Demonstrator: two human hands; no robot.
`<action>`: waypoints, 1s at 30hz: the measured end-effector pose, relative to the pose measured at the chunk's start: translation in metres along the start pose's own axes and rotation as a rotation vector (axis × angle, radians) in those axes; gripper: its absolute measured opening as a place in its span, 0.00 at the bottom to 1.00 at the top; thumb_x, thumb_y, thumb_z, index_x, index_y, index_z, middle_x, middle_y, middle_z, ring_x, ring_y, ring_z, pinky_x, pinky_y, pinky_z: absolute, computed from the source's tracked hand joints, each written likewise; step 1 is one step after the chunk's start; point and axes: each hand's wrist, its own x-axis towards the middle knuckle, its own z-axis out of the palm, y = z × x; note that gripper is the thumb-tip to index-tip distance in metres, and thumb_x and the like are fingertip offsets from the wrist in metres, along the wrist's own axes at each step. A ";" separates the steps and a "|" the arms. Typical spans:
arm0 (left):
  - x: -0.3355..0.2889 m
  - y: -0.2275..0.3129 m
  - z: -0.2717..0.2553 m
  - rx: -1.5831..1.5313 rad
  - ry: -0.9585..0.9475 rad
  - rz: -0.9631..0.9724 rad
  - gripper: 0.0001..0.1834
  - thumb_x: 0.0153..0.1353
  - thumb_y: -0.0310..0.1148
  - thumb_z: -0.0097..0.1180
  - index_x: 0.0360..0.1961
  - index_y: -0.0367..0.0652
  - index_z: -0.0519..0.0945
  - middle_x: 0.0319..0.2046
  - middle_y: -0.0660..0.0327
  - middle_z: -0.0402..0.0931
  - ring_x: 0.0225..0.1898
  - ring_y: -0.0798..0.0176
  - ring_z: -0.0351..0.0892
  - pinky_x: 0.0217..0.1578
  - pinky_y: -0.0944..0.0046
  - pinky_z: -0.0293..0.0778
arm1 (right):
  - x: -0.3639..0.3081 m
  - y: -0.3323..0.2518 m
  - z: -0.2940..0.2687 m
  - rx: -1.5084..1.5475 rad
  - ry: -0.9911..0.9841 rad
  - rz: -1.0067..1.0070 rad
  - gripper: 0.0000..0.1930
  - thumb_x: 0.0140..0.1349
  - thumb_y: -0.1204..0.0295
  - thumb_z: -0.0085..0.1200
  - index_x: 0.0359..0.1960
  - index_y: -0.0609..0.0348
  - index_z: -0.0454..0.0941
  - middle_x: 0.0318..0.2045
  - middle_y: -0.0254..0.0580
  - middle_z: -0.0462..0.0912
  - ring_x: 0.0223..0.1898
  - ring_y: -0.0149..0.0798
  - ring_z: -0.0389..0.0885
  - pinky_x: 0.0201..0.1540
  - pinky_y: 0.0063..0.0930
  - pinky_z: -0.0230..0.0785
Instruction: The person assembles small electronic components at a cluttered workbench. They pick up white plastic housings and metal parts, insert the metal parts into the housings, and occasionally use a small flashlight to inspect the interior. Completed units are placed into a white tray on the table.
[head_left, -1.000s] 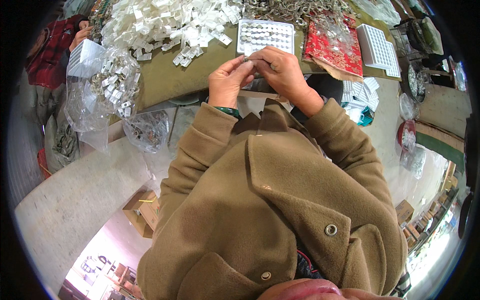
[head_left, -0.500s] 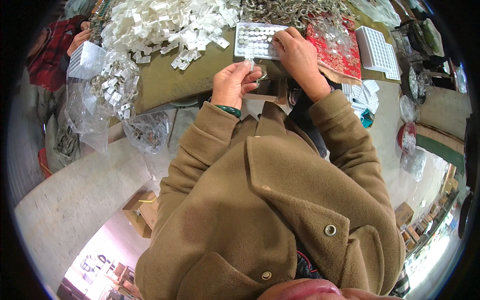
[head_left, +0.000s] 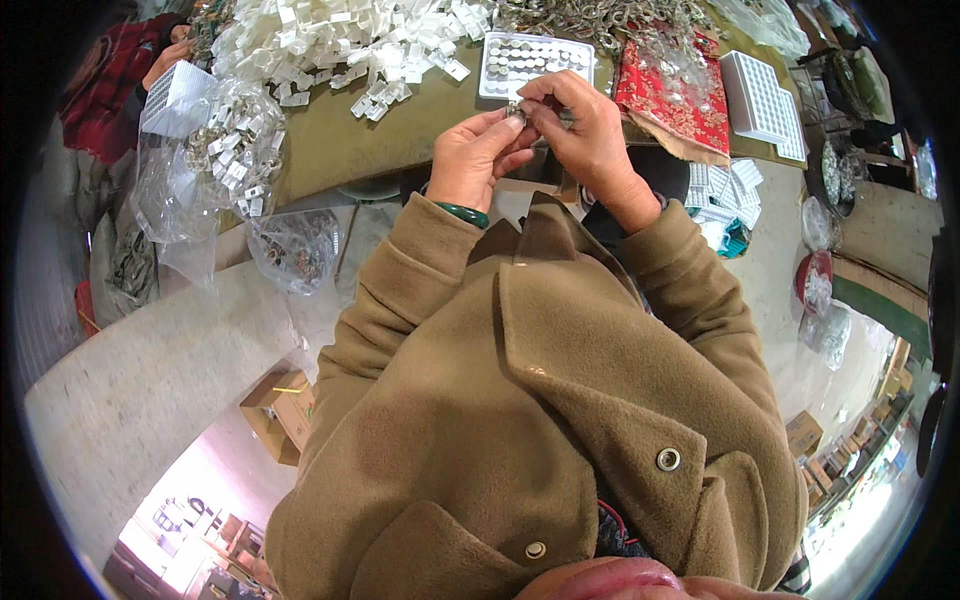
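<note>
Filling the nearest part of the view, a brown coat (head_left: 450,370) leads up along both sleeves to two bare hands that meet just short of a white tray. The left hand (head_left: 470,160), a dark green bracelet (head_left: 462,213) at its wrist, is mostly closed: thumb and forefinger pinch a small piece (head_left: 515,111), the other fingers curling loosely beneath. The right hand (head_left: 588,135) comes in from the other side, bent at the knuckles, its thumb and forefinger drawn nearly together on the same piece. Fingertips cover most of that piece, so its full shape cannot be told; what shows looks metallic, held up in front of the tray's near edge.

Just beyond the fingers, the white tray (head_left: 484,75) lies on the olive-coloured table (head_left: 330,150), with rows of round silvery discs (head_left: 540,58) in it. To its right are a red patterned cloth (head_left: 700,125) and a stack of white trays (head_left: 752,108). Farther back, a broad heap of white plastic pieces (head_left: 350,50) spreads to the left, and a pile of metal parts (head_left: 600,15) sits behind the tray. At the far left, a co-worker's hand (head_left: 165,62) shows near the table's edge.
</note>
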 end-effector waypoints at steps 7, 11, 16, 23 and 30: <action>-0.007 -0.004 0.001 0.008 -0.009 0.058 0.14 0.64 0.27 0.55 0.50 0.33 0.77 0.40 0.59 0.80 0.39 0.68 0.82 0.39 0.72 0.80 | -0.008 0.002 0.005 -0.163 0.068 -0.282 0.06 0.53 0.79 0.55 0.34 0.56 0.78 0.31 0.40 0.80 0.34 0.44 0.79 0.37 0.33 0.72; -0.009 -0.012 0.005 -0.004 0.058 0.164 0.16 0.62 0.25 0.57 0.52 0.34 0.77 0.41 0.60 0.80 0.38 0.69 0.81 0.39 0.71 0.79 | -0.006 -0.001 0.002 -0.212 0.027 -0.340 0.07 0.52 0.80 0.54 0.33 0.56 0.78 0.31 0.40 0.80 0.34 0.44 0.78 0.38 0.34 0.72; -0.012 -0.015 0.005 0.058 0.063 0.246 0.18 0.62 0.25 0.58 0.53 0.33 0.77 0.43 0.59 0.80 0.40 0.69 0.81 0.38 0.71 0.79 | -0.003 -0.003 -0.001 -0.070 -0.076 -0.174 0.05 0.54 0.79 0.55 0.32 0.58 0.74 0.29 0.40 0.78 0.34 0.41 0.79 0.37 0.31 0.71; -0.015 -0.005 -0.001 0.046 -0.023 0.188 0.16 0.65 0.27 0.54 0.52 0.33 0.76 0.42 0.57 0.81 0.41 0.67 0.82 0.37 0.73 0.80 | 0.001 -0.003 0.001 0.672 -0.150 0.432 0.11 0.62 0.71 0.58 0.40 0.62 0.70 0.34 0.35 0.77 0.33 0.26 0.77 0.36 0.20 0.69; -0.019 -0.002 -0.001 -0.045 -0.063 -0.007 0.13 0.67 0.29 0.50 0.51 0.34 0.75 0.39 0.57 0.81 0.43 0.65 0.82 0.36 0.74 0.80 | -0.007 -0.011 0.013 0.345 -0.222 0.511 0.16 0.71 0.64 0.47 0.41 0.66 0.80 0.29 0.31 0.80 0.31 0.21 0.74 0.35 0.16 0.69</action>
